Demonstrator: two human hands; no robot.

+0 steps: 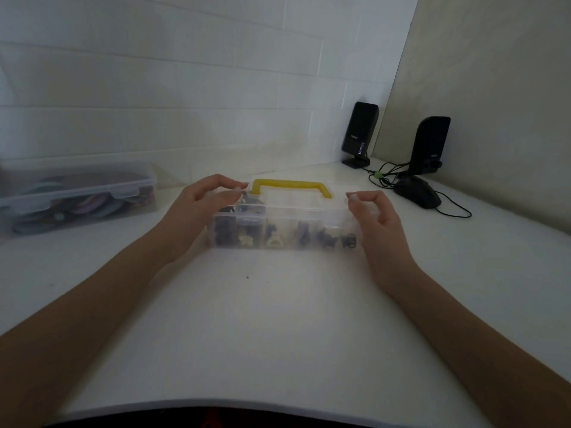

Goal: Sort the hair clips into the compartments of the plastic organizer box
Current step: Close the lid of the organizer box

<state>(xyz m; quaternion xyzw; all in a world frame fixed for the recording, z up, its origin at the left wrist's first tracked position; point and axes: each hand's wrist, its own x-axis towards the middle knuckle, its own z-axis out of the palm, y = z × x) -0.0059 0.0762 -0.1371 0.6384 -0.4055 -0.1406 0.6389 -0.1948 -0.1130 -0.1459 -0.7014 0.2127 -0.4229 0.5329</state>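
Fingers of both hands — left, right — curl loosely, apart, at the organizer box ends.

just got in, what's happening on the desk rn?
A person has both hands at a clear plastic organizer box with a yellow handle on a white desk. The left hand is over its left end and the right hand at its right end, fingers curled; whether they grip anything is unclear. Small dark and pale hair clips already sit in the front compartments. A second clear container stands off to the left; two speakers and a mouse sit at the back right.
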